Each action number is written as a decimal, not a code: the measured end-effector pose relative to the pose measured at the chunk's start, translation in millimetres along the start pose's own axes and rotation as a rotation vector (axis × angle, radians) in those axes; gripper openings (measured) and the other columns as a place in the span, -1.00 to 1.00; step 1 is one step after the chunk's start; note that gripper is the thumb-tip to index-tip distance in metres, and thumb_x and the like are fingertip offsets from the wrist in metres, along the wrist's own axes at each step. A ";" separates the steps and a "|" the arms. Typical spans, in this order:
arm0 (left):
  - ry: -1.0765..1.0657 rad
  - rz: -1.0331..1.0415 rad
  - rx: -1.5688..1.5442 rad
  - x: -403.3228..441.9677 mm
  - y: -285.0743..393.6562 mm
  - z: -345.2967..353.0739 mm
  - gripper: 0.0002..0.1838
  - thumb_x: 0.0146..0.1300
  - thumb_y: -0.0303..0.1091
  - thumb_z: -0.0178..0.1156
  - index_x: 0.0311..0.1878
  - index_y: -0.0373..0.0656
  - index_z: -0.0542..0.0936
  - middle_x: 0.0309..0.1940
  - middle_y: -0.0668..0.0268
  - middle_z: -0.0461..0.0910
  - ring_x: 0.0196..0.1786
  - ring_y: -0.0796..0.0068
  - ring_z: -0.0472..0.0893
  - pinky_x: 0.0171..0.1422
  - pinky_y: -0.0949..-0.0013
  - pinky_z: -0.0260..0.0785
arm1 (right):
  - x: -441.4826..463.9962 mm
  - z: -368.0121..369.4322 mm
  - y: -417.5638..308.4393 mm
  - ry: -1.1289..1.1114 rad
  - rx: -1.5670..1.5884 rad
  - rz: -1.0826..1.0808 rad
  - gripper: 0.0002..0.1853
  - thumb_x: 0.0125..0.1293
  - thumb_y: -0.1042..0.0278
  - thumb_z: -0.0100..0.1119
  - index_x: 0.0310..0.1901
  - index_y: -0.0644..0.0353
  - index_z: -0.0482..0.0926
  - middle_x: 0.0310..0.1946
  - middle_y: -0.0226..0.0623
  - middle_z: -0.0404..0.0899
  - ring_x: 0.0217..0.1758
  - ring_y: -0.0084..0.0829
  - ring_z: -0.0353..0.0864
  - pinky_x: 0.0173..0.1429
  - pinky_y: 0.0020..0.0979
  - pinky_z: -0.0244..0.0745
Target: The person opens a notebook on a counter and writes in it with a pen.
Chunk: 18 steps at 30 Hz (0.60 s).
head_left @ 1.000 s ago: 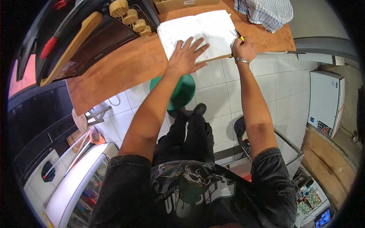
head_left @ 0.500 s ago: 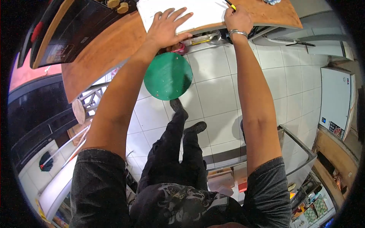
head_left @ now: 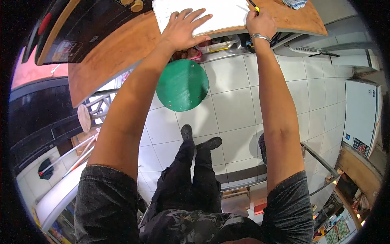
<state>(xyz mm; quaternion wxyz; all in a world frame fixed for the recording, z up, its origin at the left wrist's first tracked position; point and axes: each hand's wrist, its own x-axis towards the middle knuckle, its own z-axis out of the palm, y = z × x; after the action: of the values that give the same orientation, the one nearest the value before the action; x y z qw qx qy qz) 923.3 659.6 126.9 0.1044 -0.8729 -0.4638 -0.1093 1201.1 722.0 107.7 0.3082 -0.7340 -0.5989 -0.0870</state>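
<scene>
An open notebook with white pages (head_left: 227,15) lies on the wooden tabletop (head_left: 118,53), its far part cut off by the top of the view. My left hand (head_left: 185,29) rests on the left page near its lower edge, fingers spread, holding nothing. At the right edge of the notebook my right hand (head_left: 261,23) is closed around a yellow and black pen (head_left: 254,5), whose upper end sticks out past the fingers. A metal bracelet circles the right wrist. The writing on the pages is too faint to read.
A round green stool (head_left: 183,85) stands on the white tiled floor below the table's edge. A checked cloth (head_left: 295,3) lies at the table's far right. Dark shelving stands at the left, a white fridge (head_left: 360,116) at the right. A metal frame (head_left: 321,160) is near my right arm.
The view has tilted down and the notebook now sits higher in it. The green stool shows fully, and my feet have moved back from it. Both hands remain at the notebook.
</scene>
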 end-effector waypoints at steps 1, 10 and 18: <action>0.001 0.003 0.002 1.4 -0.3 -0.4 -0.19 0.32 0.42 0.15 0.61 0.51 0.25 0.62 0.45 0.26 0.55 0.11 0.29 0.56 -0.03 0.10 | 1.7 1.0 0.9 0.007 0.006 -0.005 -0.65 0.27 0.04 0.13 -0.24 0.18 0.70 -0.27 0.04 0.75 -0.15 0.12 0.73 -0.02 0.09 0.61; 0.012 0.008 0.004 -1.0 1.8 -4.5 -0.19 0.33 0.44 0.11 0.61 0.47 0.28 0.60 0.41 0.29 0.52 0.08 0.33 0.54 -0.06 0.13 | -1.0 3.5 1.9 -0.008 -0.003 0.031 -0.64 0.29 0.00 0.13 -0.25 0.15 0.70 -0.27 0.03 0.76 -0.15 0.11 0.74 -0.03 0.08 0.61; 0.016 0.003 -0.004 -1.2 1.5 -3.6 -0.18 0.33 0.47 0.09 0.61 0.47 0.28 0.60 0.44 0.29 0.53 0.10 0.32 0.54 -0.07 0.13 | -4.5 9.0 2.3 0.049 0.052 0.031 -0.54 0.36 0.01 0.11 -0.36 0.30 0.75 -0.41 0.14 0.71 -0.31 0.19 0.71 -0.13 0.12 0.60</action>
<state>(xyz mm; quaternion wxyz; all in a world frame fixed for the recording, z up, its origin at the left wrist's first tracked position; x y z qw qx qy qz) 923.6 656.8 129.9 0.1066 -0.8728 -0.4617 -0.1169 1199.8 723.1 97.6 0.3432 -0.7326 -0.5817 -0.0848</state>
